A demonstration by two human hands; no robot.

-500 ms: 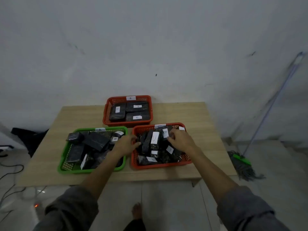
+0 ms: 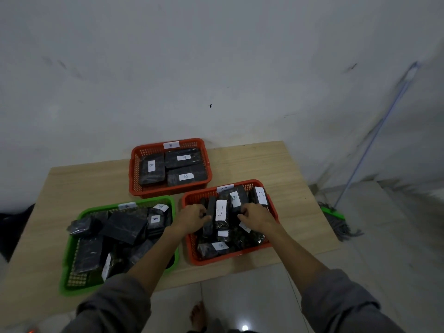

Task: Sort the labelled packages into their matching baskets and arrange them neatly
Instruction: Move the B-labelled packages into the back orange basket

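Glossy black packages (image 2: 221,213) upright between both hands, red mesh basket (image 2: 192,246)

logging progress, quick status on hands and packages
Both hands in near red basket: left hand and right hand gripping upright packages. B-labelled package sits in that C basket, unsorted. Far B basket tidy. Nothing blocking.

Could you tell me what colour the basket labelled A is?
Green; the basket labelled A shows clearly in the head view.

Near orange basket (image 2: 189,246), contents: left hand (image 2: 192,218) moved in from the rim onto an upright dark package (image 2: 209,218), fingers now curled on it. Right hand (image 2: 257,217) lower, nearer the C-labelled package (image 2: 221,213).
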